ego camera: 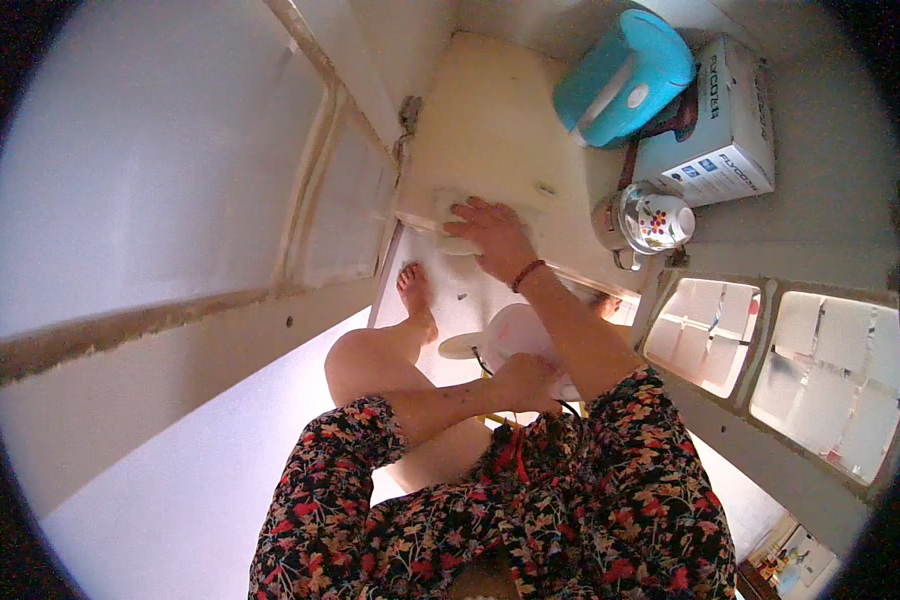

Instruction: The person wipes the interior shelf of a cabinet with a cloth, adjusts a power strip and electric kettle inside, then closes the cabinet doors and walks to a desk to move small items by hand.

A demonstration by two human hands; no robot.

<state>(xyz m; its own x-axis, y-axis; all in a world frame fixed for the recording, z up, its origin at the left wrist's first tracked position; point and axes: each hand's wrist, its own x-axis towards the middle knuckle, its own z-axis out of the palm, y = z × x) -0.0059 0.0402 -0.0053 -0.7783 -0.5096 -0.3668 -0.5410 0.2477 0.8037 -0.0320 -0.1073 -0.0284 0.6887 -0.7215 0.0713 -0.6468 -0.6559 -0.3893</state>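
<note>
My right hand, with a dark beaded bracelet at the wrist, is palm down at the front edge of the cabinet floor. Beneath its fingers is a pale flat thing, perhaps a cloth; it is blurred and mostly covered. My left hand is low over my lap, against a white rounded object with faint pink marks. The right forearm hides part of that object and the left fingers, so its grip is unclear. Beside it a cream disc-shaped thing shows, with a black cord or strap near it.
Inside the cabinet at the right stand a blue kettle, a white FLYCO carton and a clear glass mug with an upturned flowered cup. Open doors flank me: a left door and a right door with panes.
</note>
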